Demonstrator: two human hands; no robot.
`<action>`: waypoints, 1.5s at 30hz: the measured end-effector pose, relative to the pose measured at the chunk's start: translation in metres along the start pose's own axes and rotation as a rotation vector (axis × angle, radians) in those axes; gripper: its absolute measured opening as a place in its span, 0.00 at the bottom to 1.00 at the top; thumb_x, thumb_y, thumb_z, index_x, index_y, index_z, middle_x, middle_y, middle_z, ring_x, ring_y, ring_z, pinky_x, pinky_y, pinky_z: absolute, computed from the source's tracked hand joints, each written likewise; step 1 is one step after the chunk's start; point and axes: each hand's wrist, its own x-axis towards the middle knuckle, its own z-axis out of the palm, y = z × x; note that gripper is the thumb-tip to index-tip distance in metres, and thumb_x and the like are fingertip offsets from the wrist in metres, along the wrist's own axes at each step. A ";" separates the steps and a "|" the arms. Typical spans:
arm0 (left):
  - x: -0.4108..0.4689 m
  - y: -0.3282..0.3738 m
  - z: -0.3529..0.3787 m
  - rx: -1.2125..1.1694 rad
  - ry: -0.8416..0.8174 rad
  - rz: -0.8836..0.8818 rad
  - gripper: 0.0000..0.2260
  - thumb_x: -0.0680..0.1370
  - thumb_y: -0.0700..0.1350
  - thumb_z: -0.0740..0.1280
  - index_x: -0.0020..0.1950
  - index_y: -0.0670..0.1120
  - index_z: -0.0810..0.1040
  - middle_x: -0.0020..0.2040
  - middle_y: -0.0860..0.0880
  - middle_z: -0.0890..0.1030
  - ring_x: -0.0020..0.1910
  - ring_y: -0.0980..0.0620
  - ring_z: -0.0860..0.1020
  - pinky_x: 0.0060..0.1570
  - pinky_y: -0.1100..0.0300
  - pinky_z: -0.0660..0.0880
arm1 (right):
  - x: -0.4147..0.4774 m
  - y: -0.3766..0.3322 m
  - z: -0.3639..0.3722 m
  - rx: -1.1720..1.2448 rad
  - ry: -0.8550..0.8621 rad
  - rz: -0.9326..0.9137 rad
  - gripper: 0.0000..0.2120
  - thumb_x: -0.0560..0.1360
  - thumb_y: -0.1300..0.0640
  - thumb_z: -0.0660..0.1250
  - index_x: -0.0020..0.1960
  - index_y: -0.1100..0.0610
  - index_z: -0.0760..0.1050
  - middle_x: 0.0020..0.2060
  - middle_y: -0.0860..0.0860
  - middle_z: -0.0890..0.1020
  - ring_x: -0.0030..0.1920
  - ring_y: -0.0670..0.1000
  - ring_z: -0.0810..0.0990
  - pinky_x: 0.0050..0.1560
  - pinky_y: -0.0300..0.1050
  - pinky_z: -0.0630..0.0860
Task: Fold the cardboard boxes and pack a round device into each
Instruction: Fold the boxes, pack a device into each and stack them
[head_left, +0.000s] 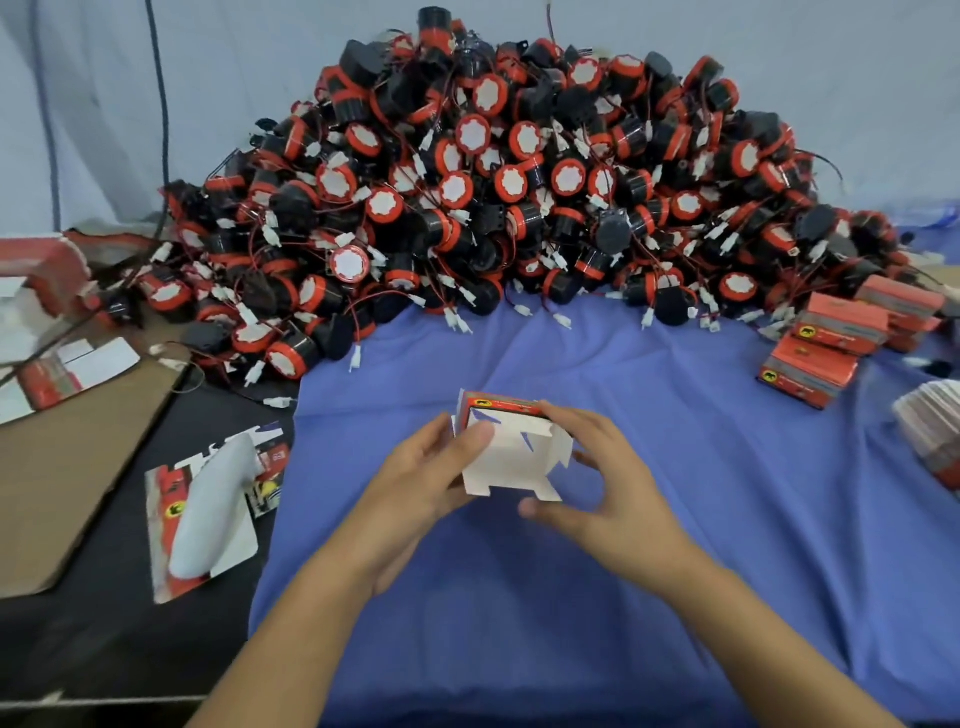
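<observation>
Both hands are on one small cardboard box, held just above the blue cloth that covers the table, close in front of the person. The box is only half formed: its red printed side faces away, and the white inside flaps stand open towards the person.

The left hand grips the box's left side, with the fingers curled behind it and the thumb lying across a white flap. The right hand is spread wider. Its fingers hook over the far red edge and the right wall, while its thumb reaches in under the lower flap. Whether the thumb tip actually touches the card I cannot tell.

Behind the box, a big heap of round devices in red and black, trailing thin wires with white plugs, is piled against the back wall. A few closed red boxes are stacked to the right, with a stack of flat cartons at the right edge. On the left lie a brown cardboard sheet and a blister pack.
</observation>
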 end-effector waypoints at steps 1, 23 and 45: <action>-0.001 0.000 -0.001 -0.005 -0.014 -0.014 0.16 0.79 0.60 0.69 0.66 0.58 0.82 0.63 0.50 0.84 0.63 0.50 0.82 0.58 0.62 0.79 | 0.001 -0.002 -0.001 -0.004 0.017 -0.010 0.37 0.70 0.53 0.81 0.75 0.43 0.69 0.69 0.41 0.72 0.73 0.46 0.71 0.70 0.46 0.72; 0.006 -0.013 0.021 -0.100 0.348 0.136 0.10 0.74 0.45 0.72 0.54 0.53 0.78 0.51 0.49 0.85 0.47 0.47 0.85 0.43 0.55 0.82 | 0.010 -0.041 0.015 0.632 0.035 0.295 0.22 0.72 0.56 0.72 0.65 0.47 0.79 0.58 0.53 0.85 0.58 0.54 0.84 0.61 0.50 0.78; 0.006 -0.020 0.035 -0.164 0.511 0.244 0.09 0.78 0.53 0.65 0.53 0.55 0.83 0.54 0.50 0.86 0.50 0.51 0.83 0.51 0.49 0.80 | 0.004 -0.058 0.050 0.675 0.405 0.296 0.06 0.78 0.47 0.63 0.50 0.46 0.77 0.47 0.46 0.83 0.47 0.47 0.81 0.45 0.44 0.78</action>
